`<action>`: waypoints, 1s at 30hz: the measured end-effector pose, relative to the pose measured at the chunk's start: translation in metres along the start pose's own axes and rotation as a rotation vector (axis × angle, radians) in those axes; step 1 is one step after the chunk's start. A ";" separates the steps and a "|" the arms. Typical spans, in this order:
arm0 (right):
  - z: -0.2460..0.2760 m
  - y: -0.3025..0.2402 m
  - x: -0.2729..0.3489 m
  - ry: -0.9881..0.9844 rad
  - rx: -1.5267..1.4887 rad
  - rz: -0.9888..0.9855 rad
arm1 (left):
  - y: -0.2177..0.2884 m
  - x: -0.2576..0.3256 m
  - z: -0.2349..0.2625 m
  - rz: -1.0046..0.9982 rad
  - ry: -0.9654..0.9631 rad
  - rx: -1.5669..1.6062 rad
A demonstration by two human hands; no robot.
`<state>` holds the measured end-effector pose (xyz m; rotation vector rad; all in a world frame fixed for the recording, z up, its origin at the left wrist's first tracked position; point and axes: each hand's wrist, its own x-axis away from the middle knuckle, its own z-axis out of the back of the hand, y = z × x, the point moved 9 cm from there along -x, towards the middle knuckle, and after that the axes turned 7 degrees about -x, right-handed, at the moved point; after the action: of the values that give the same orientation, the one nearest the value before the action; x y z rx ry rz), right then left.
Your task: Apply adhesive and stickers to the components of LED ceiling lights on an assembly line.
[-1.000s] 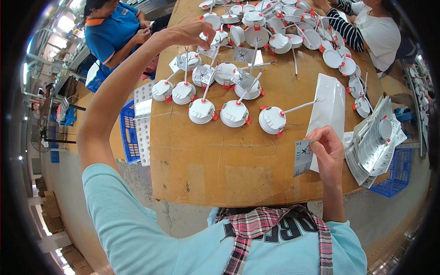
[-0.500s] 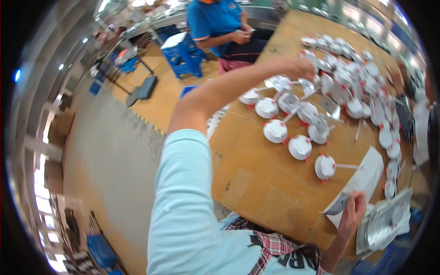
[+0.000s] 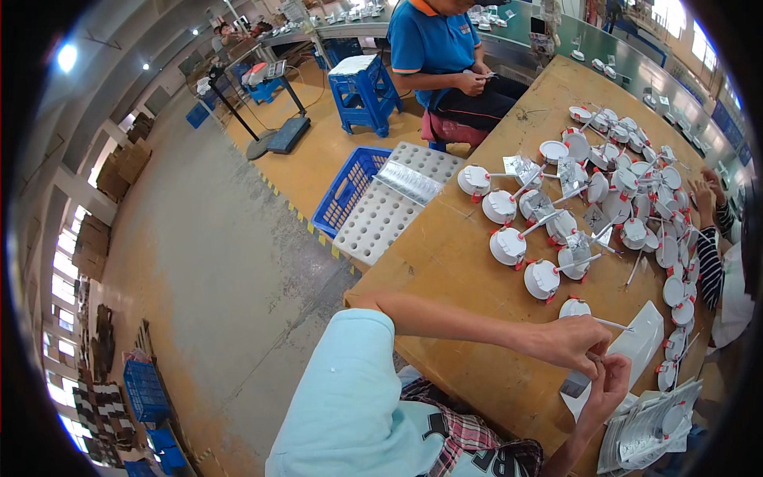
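My left hand [image 3: 566,342] and my right hand [image 3: 607,386] meet fingertip to fingertip above the near right of the table. Both are pinched closed, and whatever they hold is hidden by the fingers. Beneath them lies a white sheet [image 3: 647,337] with a grey patch at its lower left corner. Just beyond my left hand sits a white round downlight [image 3: 574,308], partly covered, its cable stretching right. Several similar downlights [image 3: 543,279] with red clips stand farther back, some with silver labels [image 3: 524,172] on or against them.
The brown table [image 3: 453,294] has a stack of silvery sheets [image 3: 648,429] at its near right. Left of it, a foam tray with holes [image 3: 373,230] rests on a blue crate [image 3: 343,191]. A seated co-worker [image 3: 437,56] is beyond; another person's hands [image 3: 703,195] are at the right.
My left hand has come back from the far downlights to meet my right hand over the white sheet. The view has shifted, revealing the foam tray and crate.
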<state>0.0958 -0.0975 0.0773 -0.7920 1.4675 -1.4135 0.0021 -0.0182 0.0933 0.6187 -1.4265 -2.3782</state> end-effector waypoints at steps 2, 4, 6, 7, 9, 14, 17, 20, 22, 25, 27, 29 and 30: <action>0.002 -0.004 0.005 0.040 -0.017 -0.012 | 0.001 0.003 0.000 0.017 0.015 -0.004; 0.002 -0.005 0.007 0.049 -0.023 0.001 | 0.001 0.005 -0.003 0.040 0.034 0.037; 0.002 -0.007 0.008 0.056 -0.031 0.013 | 0.001 0.007 -0.006 0.065 0.053 0.076; 0.002 -0.009 0.010 0.051 -0.049 0.003 | 0.005 0.008 -0.006 0.034 0.082 0.139; 0.003 -0.007 0.011 0.042 -0.069 -0.008 | 0.009 0.008 -0.007 0.005 0.115 0.200; 0.022 0.016 0.021 0.034 -0.037 -0.087 | -0.003 0.006 -0.005 0.069 0.202 0.323; 0.025 0.012 0.028 0.104 -0.049 -0.073 | -0.009 0.009 -0.001 0.082 0.306 0.271; 0.038 0.026 0.034 0.102 0.004 -0.172 | -0.009 0.008 0.000 0.092 0.401 0.368; 0.055 0.025 0.038 0.142 0.039 -0.185 | -0.006 0.002 -0.009 0.109 0.345 0.367; 0.055 0.017 0.035 0.171 0.107 -0.246 | -0.012 0.004 -0.007 0.072 0.369 0.331; 0.044 0.013 0.018 0.116 0.223 -0.126 | -0.036 0.013 0.004 0.108 0.403 0.247; 0.034 -0.002 0.006 0.080 0.328 -0.004 | -0.051 0.018 0.012 0.175 0.416 0.271; 0.037 -0.010 0.005 0.118 0.367 0.037 | -0.044 0.019 0.016 0.203 0.400 0.216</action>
<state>0.1263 -0.1181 0.0890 -0.4560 1.2491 -1.6607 -0.0240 0.0056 0.0570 0.8973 -1.4887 -1.8326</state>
